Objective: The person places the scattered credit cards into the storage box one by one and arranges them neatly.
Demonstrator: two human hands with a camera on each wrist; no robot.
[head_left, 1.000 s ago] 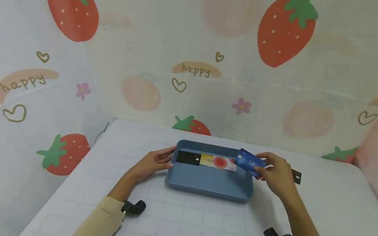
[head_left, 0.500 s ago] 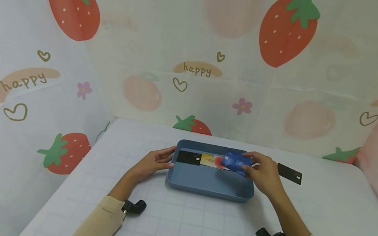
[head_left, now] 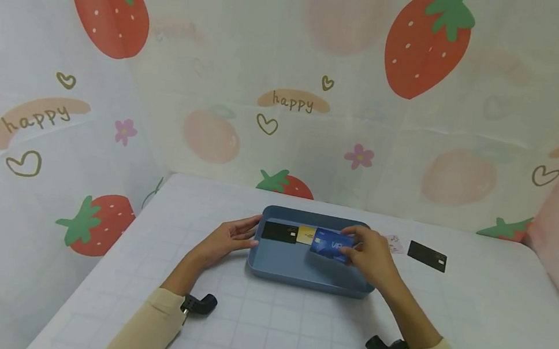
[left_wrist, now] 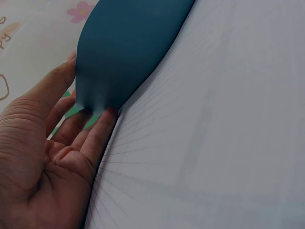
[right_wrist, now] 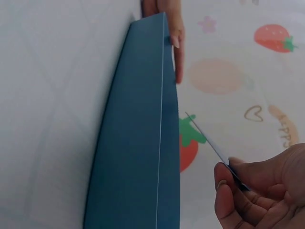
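My right hand (head_left: 371,258) pinches a blue VIP card (head_left: 329,245) by its right end, between thumb and fingers, over the blue tray (head_left: 297,282). Edge-on in the right wrist view, the card (right_wrist: 209,139) is above the tray's rim. Inside the tray a black card (head_left: 279,232) lies at the left, with a yellow card (head_left: 306,235) beside it. The held card covers the white card with a red circle. At the tray's left end, my left hand (head_left: 220,246) rests its fingertips against the wall; its fingers (left_wrist: 100,136) are extended in the left wrist view.
Right of the tray, another black card (head_left: 427,256) lies on the white table (head_left: 260,329). A pale card with pink marks (head_left: 395,244) shows partly behind my right hand. A strawberry-print cloth (head_left: 289,141) stands behind and beside the table.
My right hand has carried the blue card leftward over the tray, and it now hides the red-circle card. The pale card on the table has come into sight. My left hand stays put.
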